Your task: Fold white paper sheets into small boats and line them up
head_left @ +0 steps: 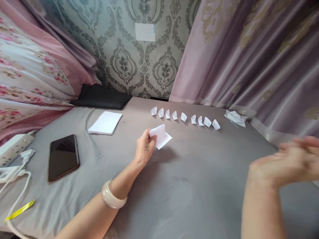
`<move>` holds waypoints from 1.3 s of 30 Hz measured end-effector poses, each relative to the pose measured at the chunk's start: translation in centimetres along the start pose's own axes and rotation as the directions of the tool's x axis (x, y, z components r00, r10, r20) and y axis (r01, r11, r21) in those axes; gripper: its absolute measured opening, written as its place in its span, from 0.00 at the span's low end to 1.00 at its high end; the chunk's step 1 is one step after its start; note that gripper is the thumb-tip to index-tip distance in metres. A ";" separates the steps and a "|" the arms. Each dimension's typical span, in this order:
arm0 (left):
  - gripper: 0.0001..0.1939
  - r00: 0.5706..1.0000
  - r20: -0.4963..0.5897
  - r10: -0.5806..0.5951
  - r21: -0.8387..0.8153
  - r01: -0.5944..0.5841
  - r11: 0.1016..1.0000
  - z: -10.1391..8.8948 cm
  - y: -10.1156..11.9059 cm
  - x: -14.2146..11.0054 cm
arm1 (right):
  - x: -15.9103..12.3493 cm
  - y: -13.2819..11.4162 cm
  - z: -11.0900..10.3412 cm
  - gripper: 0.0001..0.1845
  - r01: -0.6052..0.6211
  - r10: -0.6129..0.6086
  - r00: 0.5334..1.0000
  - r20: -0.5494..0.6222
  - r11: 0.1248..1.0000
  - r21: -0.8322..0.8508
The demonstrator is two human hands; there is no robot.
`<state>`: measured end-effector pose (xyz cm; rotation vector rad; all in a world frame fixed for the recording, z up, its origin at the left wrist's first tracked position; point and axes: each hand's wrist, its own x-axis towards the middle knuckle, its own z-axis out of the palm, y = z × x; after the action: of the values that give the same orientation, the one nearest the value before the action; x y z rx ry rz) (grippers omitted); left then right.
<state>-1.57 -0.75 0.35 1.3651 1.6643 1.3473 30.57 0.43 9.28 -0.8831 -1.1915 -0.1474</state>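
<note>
My left hand (146,146), with a pale bangle (113,196) on its wrist, pinches a small folded sheet of white paper (160,136) just above the grey cloth. The sheet has a crease down it and stands partly spread. Beyond it runs a row of several small folded paper boats (174,115). Off at the right edge, my right hand (286,162) is raised away from the paper. Motion smears its fingers and the frame cuts part of them off, so I cannot tell what they do.
A stack of white paper (106,122) lies left of the row, in front of a black folded item (99,96). Nearer are a phone (63,157), a power strip (15,149) with cables and a yellow strip (20,210). Crumpled white paper or tissue (235,118) sits by the right curtain (224,66).
</note>
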 end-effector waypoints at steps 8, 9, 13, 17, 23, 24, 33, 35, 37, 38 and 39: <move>0.12 0.994 0.039 -0.106 -0.167 0.111 0.980 1.3 -1.0 -0.3 | -12.1 -4.5 8.5 0.21 0.428 -0.203 0.469 0.860 0.904 -0.020; 0.12 0.990 0.054 -0.127 -0.191 0.135 0.972 1.5 -1.0 -0.4 | -12.9 -4.6 8.8 0.20 0.445 -0.212 0.437 0.874 0.896 -0.005; 0.14 0.969 0.086 -0.232 -0.226 0.246 0.943 1.3 -0.8 -0.3 | -13.7 -4.0 8.8 0.16 0.486 -0.231 0.391 0.891 0.874 0.014; 0.15 0.978 0.015 -0.206 0.001 0.206 0.979 0.5 -0.7 0.1 | -13.6 -3.5 8.5 0.16 0.483 -0.214 0.358 0.909 0.875 0.016; 0.14 0.997 0.080 0.023 0.412 -0.054 0.910 -0.1 -1.2 0.1 | -14.3 -3.7 8.6 0.16 0.442 -0.194 0.259 0.946 0.895 0.062; 0.16 0.991 0.106 0.087 0.496 -0.128 0.859 -0.1 -1.0 0.0 | -14.4 -3.7 8.6 0.16 0.424 -0.179 0.242 0.954 0.903 0.062; 0.13 0.817 0.560 0.139 0.592 -0.512 0.622 -0.6 1.1 -2.4 | -14.3 -3.3 8.1 0.16 0.059 0.053 0.252 0.966 0.996 -0.070; 0.13 0.840 0.523 0.143 0.594 -0.480 0.646 -0.7 0.8 -3.0 | -14.4 -3.1 8.2 0.15 0.016 0.090 0.285 0.954 0.995 -0.098; 0.12 0.857 0.488 0.167 0.575 -0.459 0.677 -0.7 0.5 -3.3 | -14.5 -3.0 8.2 0.14 -0.017 0.131 0.318 0.939 0.991 -0.132; 0.11 0.868 0.464 0.176 0.561 -0.441 0.700 -0.7 0.3 -3.4 | -14.5 -3.0 8.3 0.14 -0.036 0.156 0.334 0.930 0.988 -0.153; 0.10 0.882 0.436 0.180 0.543 -0.417 0.729 -0.7 0.2 -3.5 | -14.5 -3.0 8.3 0.13 -0.058 0.181 0.345 0.921 0.983 -0.172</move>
<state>-1.09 -4.29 0.24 2.2063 1.7448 0.6164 16.91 -0.94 -0.79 -1.1988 -2.2226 0.5304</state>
